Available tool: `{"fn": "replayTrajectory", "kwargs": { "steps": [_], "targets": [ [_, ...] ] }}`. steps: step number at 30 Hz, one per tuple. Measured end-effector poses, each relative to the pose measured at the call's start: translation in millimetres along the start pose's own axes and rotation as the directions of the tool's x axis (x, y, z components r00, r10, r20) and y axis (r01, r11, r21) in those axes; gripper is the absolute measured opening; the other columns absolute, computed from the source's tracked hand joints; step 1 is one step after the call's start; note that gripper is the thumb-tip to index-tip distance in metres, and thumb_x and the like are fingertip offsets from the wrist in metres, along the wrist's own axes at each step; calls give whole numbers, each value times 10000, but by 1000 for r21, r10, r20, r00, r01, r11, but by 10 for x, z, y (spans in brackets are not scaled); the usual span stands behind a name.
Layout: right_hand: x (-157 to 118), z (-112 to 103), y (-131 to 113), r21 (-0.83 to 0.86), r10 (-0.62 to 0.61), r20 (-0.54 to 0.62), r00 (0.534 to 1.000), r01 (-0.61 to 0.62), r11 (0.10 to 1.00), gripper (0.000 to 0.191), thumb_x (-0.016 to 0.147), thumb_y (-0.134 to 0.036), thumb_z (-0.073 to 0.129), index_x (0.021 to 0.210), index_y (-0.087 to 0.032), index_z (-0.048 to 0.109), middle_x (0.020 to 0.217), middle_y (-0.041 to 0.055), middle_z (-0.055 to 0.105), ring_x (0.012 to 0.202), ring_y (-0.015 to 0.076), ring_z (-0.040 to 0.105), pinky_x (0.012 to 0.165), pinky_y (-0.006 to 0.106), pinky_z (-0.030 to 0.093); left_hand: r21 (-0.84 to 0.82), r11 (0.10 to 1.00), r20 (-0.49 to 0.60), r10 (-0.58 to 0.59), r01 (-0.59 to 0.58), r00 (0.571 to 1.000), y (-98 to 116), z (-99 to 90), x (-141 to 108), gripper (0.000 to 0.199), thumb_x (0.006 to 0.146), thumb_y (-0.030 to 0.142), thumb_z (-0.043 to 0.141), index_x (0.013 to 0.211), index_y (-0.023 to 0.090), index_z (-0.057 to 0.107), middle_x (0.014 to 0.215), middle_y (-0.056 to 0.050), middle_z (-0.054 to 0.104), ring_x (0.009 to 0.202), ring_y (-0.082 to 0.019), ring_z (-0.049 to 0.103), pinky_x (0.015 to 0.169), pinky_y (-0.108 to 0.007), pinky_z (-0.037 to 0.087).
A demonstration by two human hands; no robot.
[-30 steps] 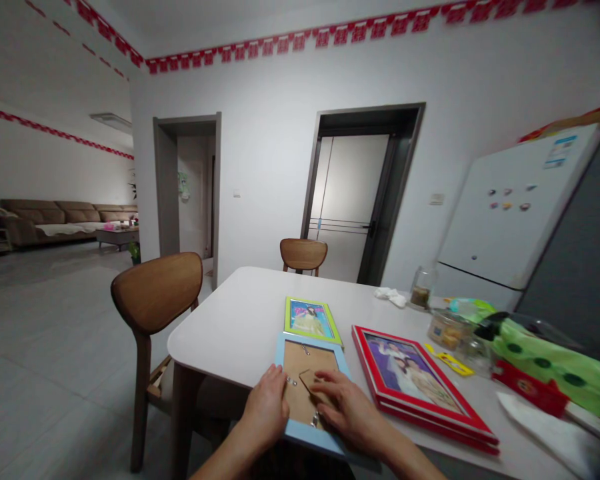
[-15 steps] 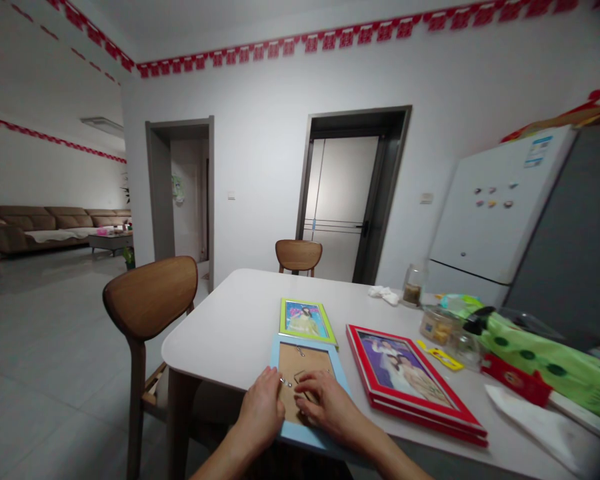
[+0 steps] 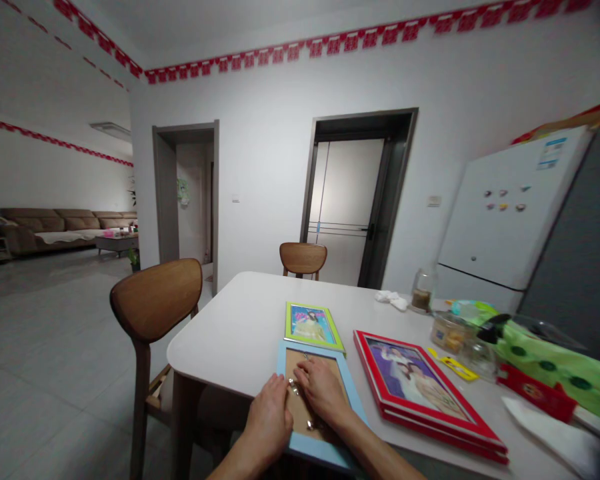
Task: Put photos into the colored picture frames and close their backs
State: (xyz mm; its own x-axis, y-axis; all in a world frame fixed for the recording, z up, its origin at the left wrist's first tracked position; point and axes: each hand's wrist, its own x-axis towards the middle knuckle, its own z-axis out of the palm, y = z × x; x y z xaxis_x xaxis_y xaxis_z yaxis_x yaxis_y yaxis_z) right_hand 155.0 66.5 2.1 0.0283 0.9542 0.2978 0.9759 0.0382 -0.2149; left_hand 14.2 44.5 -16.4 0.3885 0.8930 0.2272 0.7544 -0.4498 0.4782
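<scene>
The blue frame [image 3: 316, 447] lies back side up on the table [image 3: 220, 333], its near end apparently reaching past the table's edge. Your left hand [image 3: 270, 417] rests along the frame's left rim; your right hand [image 3: 323, 387] bends its fingers onto the backing [image 3: 303, 410], inside the frame and beside the upper metal clips [image 3: 294, 387]. Whether either grip is apart or closed on something, you cannot tell. The green frame [image 3: 310, 325] lies just beyond the blue frame, the red frames [image 3: 415, 380] stacked to its right.

Expect the blue frame to be light and rigid, its rim perhaps smooth; the backing looks like thin, stiff board, and any pane beneath is likely fragile. Hold it best by the side rims, without pressing on the middle.

Your right hand and forearm cover part of the backing and right rim; your left thumb is hidden. The frame's front faces down, and the clips are too small to read as fastened or loose.
</scene>
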Motion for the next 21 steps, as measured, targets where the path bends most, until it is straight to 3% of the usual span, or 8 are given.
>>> {"fn": "replayTrajectory", "kwargs": {
  "steps": [6,14,18,21],
  "targets": [
    [149,21,227,-68,130,-26,991,-131,989,345,804,-331,313,886,-195,619,927,97,586,863,198,506,657,280,357,11,1000,-8,26,-26,1000,17,10,-13,533,644,73,409,1176,98,437,1247,-78,429,1174,-163,336,998,-246,233],
    [207,32,226,-35,115,1,993,-115,993,327,786,-324,338,943,-235,610,949,83,597,873,204,512,662,287,362,13,999,0,33,-33,999,21,4,-5,533,647,73,405,1179,82,436,1242,-87,434,1169,-173,343,995,-251,240],
    [38,-103,238,16,66,-24,998,-66,998,349,767,-300,370,1049,-206,552,1030,83,574,954,189,488,772,276,346,14,1000,0,22,-22,1000,24,14,-12,545,642,69,411,1186,71,425,1250,-96,423,1174,-173,334,998,-249,229],
    [-222,-237,277,103,6,9,1000,-7,995,347,740,-356,403,984,-190,584,983,79,583,927,182,501,786,254,344,-2,1000,-1,19,-19,1000,37,10,-18,543,641,68,412,1184,66,429,1248,-100,424,1172,-182,338,997,-259,233]
  ]
}}
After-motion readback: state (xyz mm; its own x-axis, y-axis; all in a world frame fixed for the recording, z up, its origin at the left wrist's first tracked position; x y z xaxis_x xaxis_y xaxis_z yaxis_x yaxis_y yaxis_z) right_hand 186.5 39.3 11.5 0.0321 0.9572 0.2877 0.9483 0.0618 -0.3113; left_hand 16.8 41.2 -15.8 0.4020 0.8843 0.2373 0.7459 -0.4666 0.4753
